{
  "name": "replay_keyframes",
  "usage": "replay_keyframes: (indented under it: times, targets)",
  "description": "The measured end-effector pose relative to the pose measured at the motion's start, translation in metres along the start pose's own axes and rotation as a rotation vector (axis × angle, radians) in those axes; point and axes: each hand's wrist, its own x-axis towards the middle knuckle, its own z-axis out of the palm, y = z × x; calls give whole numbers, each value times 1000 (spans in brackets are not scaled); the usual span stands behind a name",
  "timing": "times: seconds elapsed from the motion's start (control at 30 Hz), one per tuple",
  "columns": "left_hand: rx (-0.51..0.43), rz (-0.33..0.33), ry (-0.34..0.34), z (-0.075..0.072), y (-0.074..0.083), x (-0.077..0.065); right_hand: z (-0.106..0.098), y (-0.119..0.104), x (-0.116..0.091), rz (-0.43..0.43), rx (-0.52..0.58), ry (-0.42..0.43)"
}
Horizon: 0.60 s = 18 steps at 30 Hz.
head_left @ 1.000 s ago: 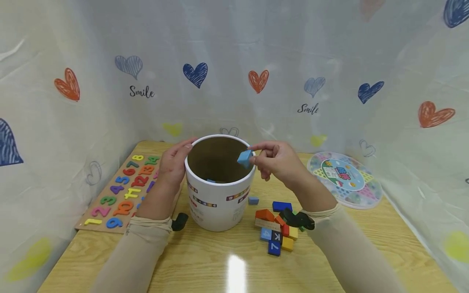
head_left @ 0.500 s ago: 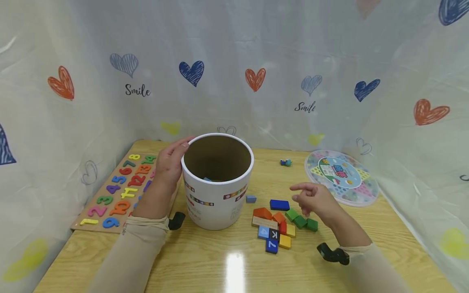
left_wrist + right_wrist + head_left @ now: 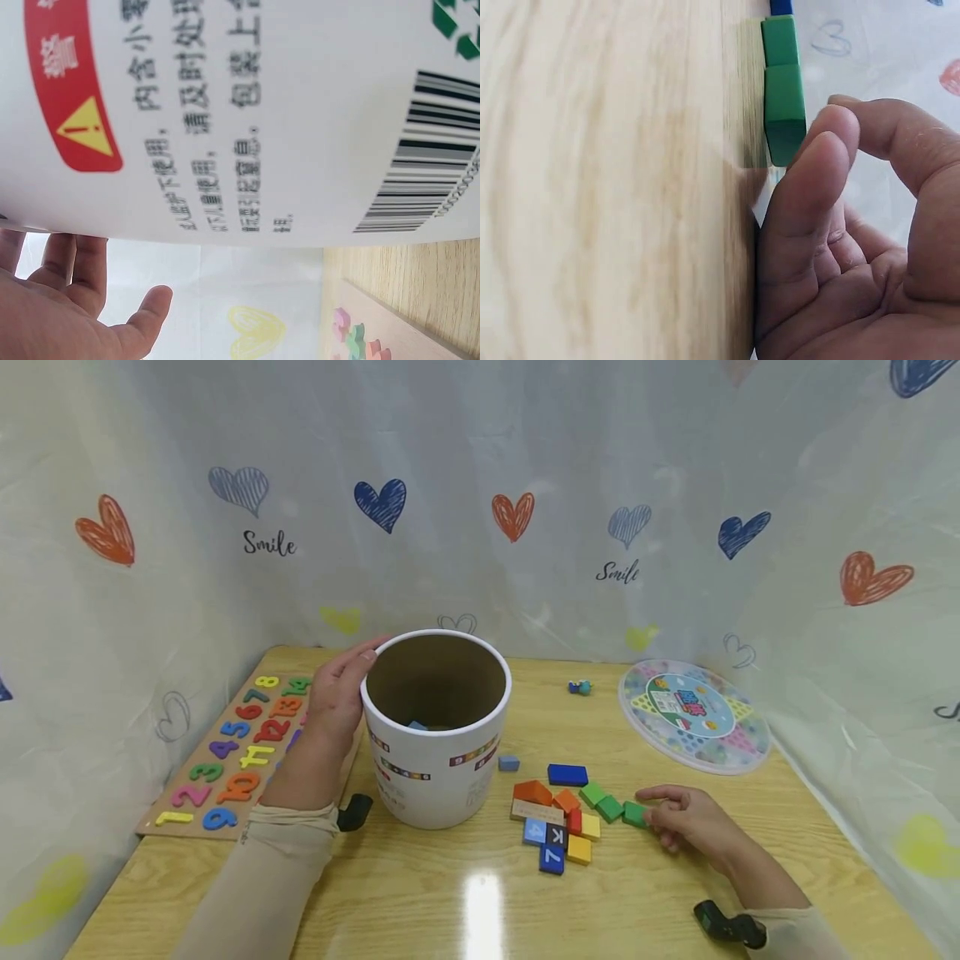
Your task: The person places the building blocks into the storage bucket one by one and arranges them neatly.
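A white bucket (image 3: 431,785) with printed labels stands on the table, some pieces visible at its bottom. My left hand (image 3: 337,693) holds its left side, thumb at the rim and fingers along the outer wall; the left wrist view shows this hand (image 3: 75,300) beneath the bucket's barcode side (image 3: 300,150). On the right, my right hand (image 3: 690,822) is low over the table. Its fingertips are right at the end of a green block (image 3: 634,814). The right wrist view has the bent fingers (image 3: 810,176) close beside that green block (image 3: 785,112).
Right of the bucket lie several coloured blocks (image 3: 579,849) and a dark blue block (image 3: 567,775). A light blue piece (image 3: 508,763) sits beside the bucket. Further back are a small blue figure (image 3: 580,687) and a round game box (image 3: 696,714). A number board (image 3: 225,760) lies left.
My right hand has let go of a light blue block at the bucket's mouth and moved right and down to the green blocks. My left hand has stayed on the bucket.
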Motion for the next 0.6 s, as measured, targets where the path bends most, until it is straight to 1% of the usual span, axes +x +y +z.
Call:
replay_keyframes:
  times: [0.07, 0.2, 0.37, 0.5, 0.6]
  targets:
    - [7, 1, -2, 0, 1, 0, 1, 0, 0, -2, -18, -6]
    - [6, -19, -8, 1, 3, -1, 5, 0, 0, -15, -87, -17]
    - [-7, -32, -7, -1, 3, 0, 9, -3, 0, -18, -141, 13]
    - [-13, -54, -1, -1, 3, 0, 10, -6, 1, -15, -151, 35]
    - [-11, -58, 0, -1, 3, 0, 10, -6, 1, -18, -141, 41]
